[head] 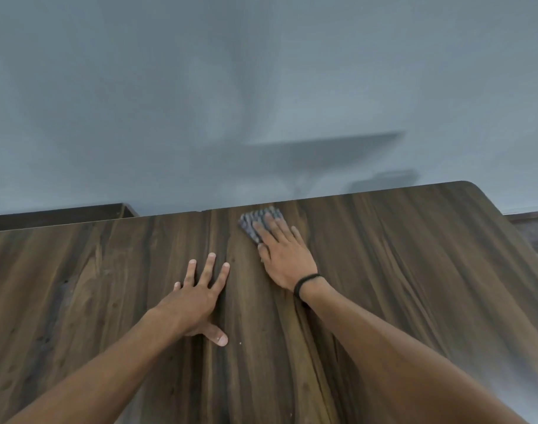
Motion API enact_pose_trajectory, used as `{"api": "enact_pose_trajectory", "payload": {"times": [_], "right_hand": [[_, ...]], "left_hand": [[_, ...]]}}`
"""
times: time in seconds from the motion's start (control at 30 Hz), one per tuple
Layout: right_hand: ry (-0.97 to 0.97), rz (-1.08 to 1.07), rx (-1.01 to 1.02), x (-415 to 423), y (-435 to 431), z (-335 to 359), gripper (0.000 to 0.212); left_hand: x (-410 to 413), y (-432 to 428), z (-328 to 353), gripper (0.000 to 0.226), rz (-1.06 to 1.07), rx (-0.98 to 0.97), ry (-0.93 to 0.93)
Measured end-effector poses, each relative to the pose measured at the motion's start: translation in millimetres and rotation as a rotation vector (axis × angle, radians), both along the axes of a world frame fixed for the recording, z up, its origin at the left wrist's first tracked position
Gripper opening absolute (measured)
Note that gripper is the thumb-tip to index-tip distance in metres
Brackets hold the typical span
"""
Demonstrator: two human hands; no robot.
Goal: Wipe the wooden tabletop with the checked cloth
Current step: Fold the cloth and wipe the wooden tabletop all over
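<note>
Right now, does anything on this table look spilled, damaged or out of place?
Nothing stands out. The right hand presses the checked cloth flat near the far edge of the wooden tabletop, and the left hand rests flat on the wood. No spill or damage shows.

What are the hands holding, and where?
Nothing is gripped. The right hand presses flat on the checked cloth; the left hand rests on the wooden tabletop.
</note>
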State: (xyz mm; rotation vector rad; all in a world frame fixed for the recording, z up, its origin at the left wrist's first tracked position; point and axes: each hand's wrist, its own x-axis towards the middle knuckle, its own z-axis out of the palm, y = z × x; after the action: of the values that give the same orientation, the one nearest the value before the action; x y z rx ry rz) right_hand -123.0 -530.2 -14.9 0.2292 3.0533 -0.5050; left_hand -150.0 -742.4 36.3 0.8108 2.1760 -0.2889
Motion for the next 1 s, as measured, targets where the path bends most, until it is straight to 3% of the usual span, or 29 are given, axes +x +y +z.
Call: {"api": "enact_pose_trajectory", "payload": {"times": [0.1,0.23,0.37,0.43,0.53,0.67,0.8,0.93,1.0], "right_hand": [[0.006,-0.105,0.015,-12.6,-18.6,6.3,0.055],[0.040,0.046,-0.006,40.5,-24.5,0.7,0.053],[0.004,-0.200,0.007,-20.3,-4.2,4.7,0.055],[0.015,-0.124,0.009,-29.0,-23.9,2.9,0.056],[0.016,0.007,-0.017,2.4,-21.6,-4.9,0.054],[-0.013,-0.178,-0.020,-7.1,-10.3,5.3,0.055],[0.042,-0.026,-0.004,67.4,-34.6,-2.8,0.054],[0.002,-0.246,-0.013,70.5,-16.8,-3.7,0.055],[0.044,-0.199,0.029,82.1,-38.9,-8.1,0.055]], "left_hand": [[0.2,-1.0,1.0,0.141,0.008,-0.005,-0.006],[0.7,-1.6,0.4,0.141,0.014,0.007,-0.003],[-0.4,-1.3,0.3,0.141,0.014,-0.011,-0.018],[-1.0,-1.4,0.1,0.141,0.010,-0.019,-0.015],[0.7,0.4,2.4,0.140,0.010,-0.025,-0.019],[-1.5,1.7,3.3,0.139,0.014,-0.034,-0.038],[-0.8,-1.5,0.0,0.140,0.014,-0.022,-0.023],[-1.7,-2.3,-0.7,0.140,0.013,-0.010,-0.020],[-1.6,-3.3,-0.5,0.140,0.013,0.002,-0.013]]}}
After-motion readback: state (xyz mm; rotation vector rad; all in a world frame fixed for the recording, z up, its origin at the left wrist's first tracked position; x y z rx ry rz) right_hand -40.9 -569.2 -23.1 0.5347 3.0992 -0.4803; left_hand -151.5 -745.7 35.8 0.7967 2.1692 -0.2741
